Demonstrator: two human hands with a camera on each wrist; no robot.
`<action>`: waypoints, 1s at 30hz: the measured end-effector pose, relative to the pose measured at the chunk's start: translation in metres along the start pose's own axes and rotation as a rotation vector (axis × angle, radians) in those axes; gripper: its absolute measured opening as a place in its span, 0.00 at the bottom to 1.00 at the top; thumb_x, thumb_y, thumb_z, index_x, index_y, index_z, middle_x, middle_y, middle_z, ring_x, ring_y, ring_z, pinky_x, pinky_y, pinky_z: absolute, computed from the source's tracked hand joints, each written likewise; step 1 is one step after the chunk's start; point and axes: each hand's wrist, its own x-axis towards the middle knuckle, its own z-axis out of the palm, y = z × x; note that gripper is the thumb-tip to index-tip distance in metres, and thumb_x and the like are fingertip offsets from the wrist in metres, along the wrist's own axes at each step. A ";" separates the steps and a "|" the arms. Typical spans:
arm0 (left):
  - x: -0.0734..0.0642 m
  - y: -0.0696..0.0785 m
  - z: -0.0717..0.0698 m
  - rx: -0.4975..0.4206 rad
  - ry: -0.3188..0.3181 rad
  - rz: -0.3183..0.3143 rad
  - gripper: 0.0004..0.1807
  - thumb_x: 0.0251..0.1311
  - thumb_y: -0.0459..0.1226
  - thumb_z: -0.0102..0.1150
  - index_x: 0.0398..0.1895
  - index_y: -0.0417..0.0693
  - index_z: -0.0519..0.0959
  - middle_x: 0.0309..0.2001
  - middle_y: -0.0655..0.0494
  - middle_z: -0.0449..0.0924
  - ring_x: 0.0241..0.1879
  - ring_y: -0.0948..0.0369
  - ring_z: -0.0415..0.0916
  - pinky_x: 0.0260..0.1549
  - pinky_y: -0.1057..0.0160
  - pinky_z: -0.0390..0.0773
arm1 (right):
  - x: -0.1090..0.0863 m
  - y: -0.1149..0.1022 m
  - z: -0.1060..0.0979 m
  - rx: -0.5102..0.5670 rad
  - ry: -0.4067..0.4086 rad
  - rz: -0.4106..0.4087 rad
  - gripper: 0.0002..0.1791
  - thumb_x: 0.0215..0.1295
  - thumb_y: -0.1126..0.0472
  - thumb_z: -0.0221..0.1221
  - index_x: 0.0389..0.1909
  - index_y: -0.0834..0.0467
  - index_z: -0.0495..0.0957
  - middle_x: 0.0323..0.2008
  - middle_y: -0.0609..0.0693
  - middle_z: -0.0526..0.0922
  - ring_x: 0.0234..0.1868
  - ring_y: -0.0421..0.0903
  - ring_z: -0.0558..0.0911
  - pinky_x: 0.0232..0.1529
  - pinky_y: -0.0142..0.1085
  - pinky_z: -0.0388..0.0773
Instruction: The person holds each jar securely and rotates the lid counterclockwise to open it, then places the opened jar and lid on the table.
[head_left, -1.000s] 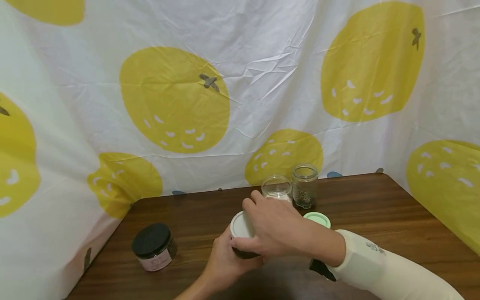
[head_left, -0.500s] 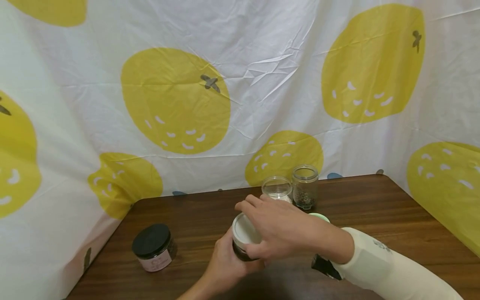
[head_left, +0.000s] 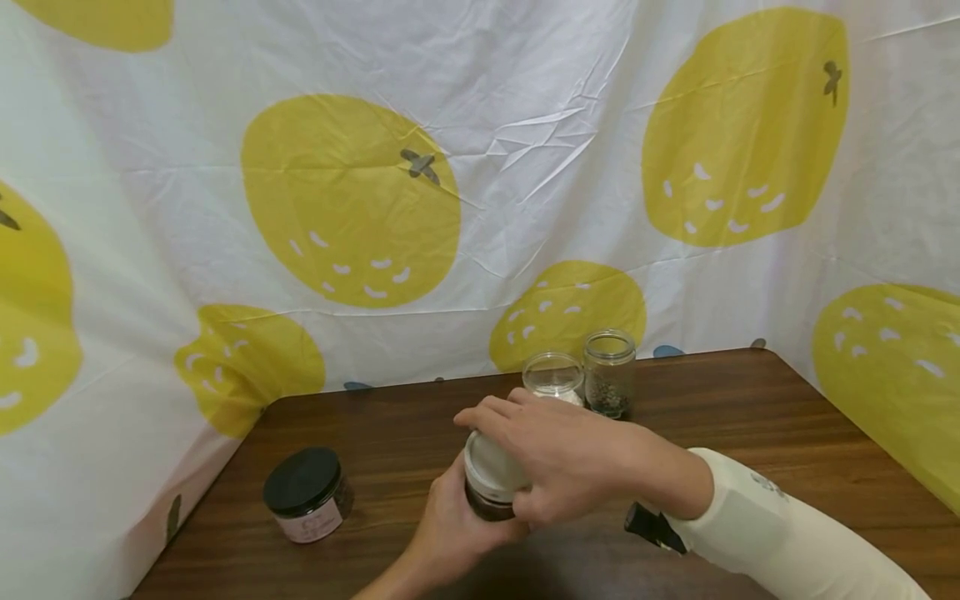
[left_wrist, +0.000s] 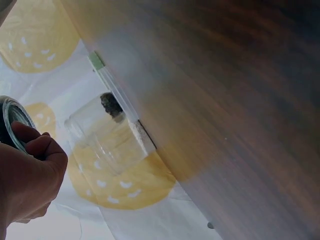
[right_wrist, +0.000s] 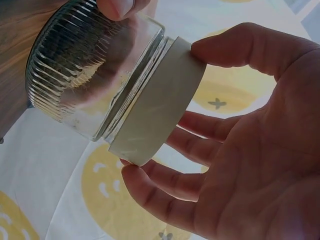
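My left hand [head_left: 457, 525] grips a glass jar [right_wrist: 75, 65] with a ribbed base and dark contents, tilted above the table. Thumb and fingertips of my right hand [right_wrist: 250, 135] pinch the rim of its off-white lid [right_wrist: 160, 102], with a strip of glass thread showing between lid and jar body. The head view shows the right hand [head_left: 570, 450] reaching over the lid [head_left: 487, 462] and covering its right part. In the left wrist view, the left hand [left_wrist: 32, 175] is curled round the jar at the left edge.
Two lidless clear jars stand at the back: a short jar [head_left: 553, 375] with white contents and a taller jar [head_left: 611, 375] with dark bits. A black-lidded jar [head_left: 303, 492] with a pink label sits at the left. A green lid [left_wrist: 97, 60] lies near the clear jars.
The right hand has turned at the lid, its fingers shifting left and its wrist right. The jar tilts a little differently, showing more of its side. The forearm now hides the green lid.
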 end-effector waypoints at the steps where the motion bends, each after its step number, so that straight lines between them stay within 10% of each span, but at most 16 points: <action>1: 0.000 0.000 0.000 -0.003 -0.002 -0.002 0.45 0.41 0.43 0.82 0.65 0.56 0.70 0.51 0.58 0.82 0.48 0.62 0.81 0.51 0.62 0.80 | 0.000 0.000 0.000 -0.001 -0.002 -0.005 0.47 0.46 0.59 0.67 0.72 0.51 0.63 0.61 0.43 0.75 0.51 0.44 0.74 0.51 0.38 0.77; 20: -0.003 -0.001 -0.004 -0.081 -0.010 -0.075 0.42 0.48 0.45 0.80 0.65 0.59 0.67 0.56 0.60 0.80 0.52 0.60 0.80 0.51 0.62 0.80 | 0.006 0.017 -0.025 0.075 0.054 -0.011 0.43 0.53 0.59 0.64 0.73 0.55 0.61 0.66 0.47 0.71 0.60 0.44 0.73 0.61 0.42 0.73; 30: -0.006 -0.002 -0.006 -0.031 0.036 -0.049 0.42 0.41 0.47 0.84 0.61 0.58 0.71 0.53 0.64 0.82 0.51 0.63 0.81 0.54 0.62 0.79 | 0.027 0.050 -0.017 0.083 0.113 0.115 0.43 0.58 0.54 0.63 0.74 0.62 0.59 0.67 0.56 0.71 0.62 0.50 0.74 0.57 0.44 0.74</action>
